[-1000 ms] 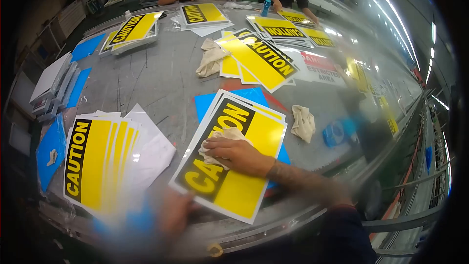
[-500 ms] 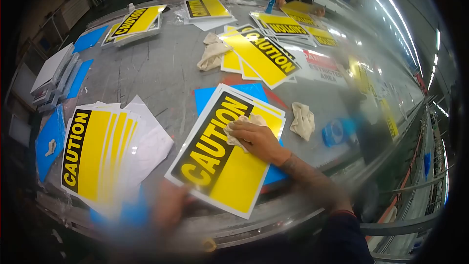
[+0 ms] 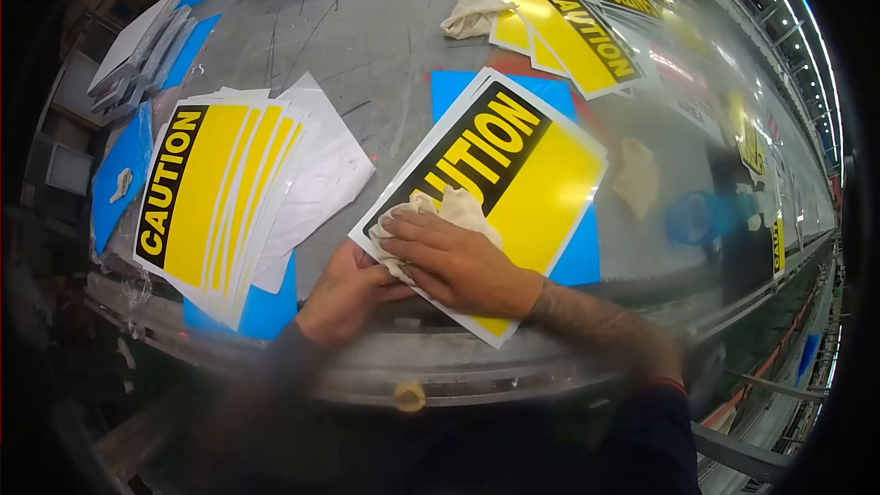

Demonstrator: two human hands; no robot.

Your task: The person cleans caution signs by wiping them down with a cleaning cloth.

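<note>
A yellow and black CAUTION sign (image 3: pixel 550 179) lies tilted on top of a small stack of signs in front of me. My right hand (image 3: pixel 463 261) presses a cream cloth (image 3: pixel 469 211) flat against its near-left part, covering the first letters. At the sign's near-left corner, my left hand (image 3: pixel 344 293) grips the edge with curled fingers; the fingertips are partly hidden. Under the stack shows a blue sheet (image 3: pixel 579 247). To the left lies a fanned pile of CAUTION signs (image 3: pixel 215 192) with white sheets (image 3: pixel 321 160) beneath.
Farther back are more CAUTION signs (image 3: pixel 577 32) and a crumpled cloth (image 3: pixel 472 7). Another cloth (image 3: pixel 634 179) and a blurred blue bottle (image 3: pixel 701 218) stand on the right. Wrapped stacks (image 3: pixel 137 46) sit at the left edge. The table's metal edge (image 3: pixel 513 376) runs close before me.
My right hand has wiped the cloth toward the sign's near-left corner. My left hand has come up to that corner. The view has tilted downward, so the people opposite have mostly left it.
</note>
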